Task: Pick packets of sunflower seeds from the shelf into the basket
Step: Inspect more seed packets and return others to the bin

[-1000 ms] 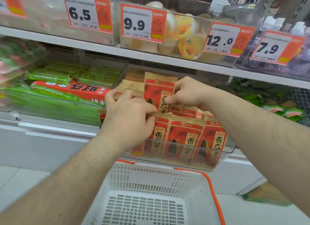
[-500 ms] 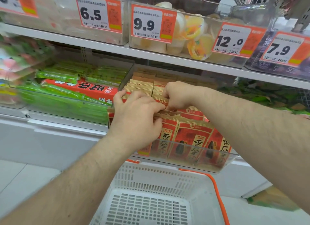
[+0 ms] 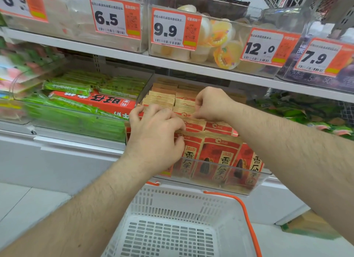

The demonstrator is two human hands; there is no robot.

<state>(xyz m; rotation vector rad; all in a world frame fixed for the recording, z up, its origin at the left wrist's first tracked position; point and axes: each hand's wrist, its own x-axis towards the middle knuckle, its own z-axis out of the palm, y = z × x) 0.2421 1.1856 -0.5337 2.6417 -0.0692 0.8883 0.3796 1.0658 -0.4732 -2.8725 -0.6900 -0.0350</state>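
Red and tan packets of sunflower seeds (image 3: 220,157) stand in rows in a clear bin (image 3: 249,184) on the middle shelf. My left hand (image 3: 155,136) lies over the front-left packets, its fingers curled round their tops. My right hand (image 3: 210,103) is further back in the bin and pinches the top edge of a packet in a middle row. Below the bin sits a white plastic basket (image 3: 172,205) with an orange handle (image 3: 247,218); nothing lies in the part of it that I see.
Green and red snack packs (image 3: 86,101) fill the bin to the left. Green packets (image 3: 306,113) lie on the right. The shelf above (image 3: 172,63) carries clear bins with jelly cups (image 3: 222,44) and orange price tags. White floor lies below left.
A second ago my right hand held a packet raised out of the row; the packet is back down and the hand now pinches packet tops lower and further left. The left hand stays on the front packets.
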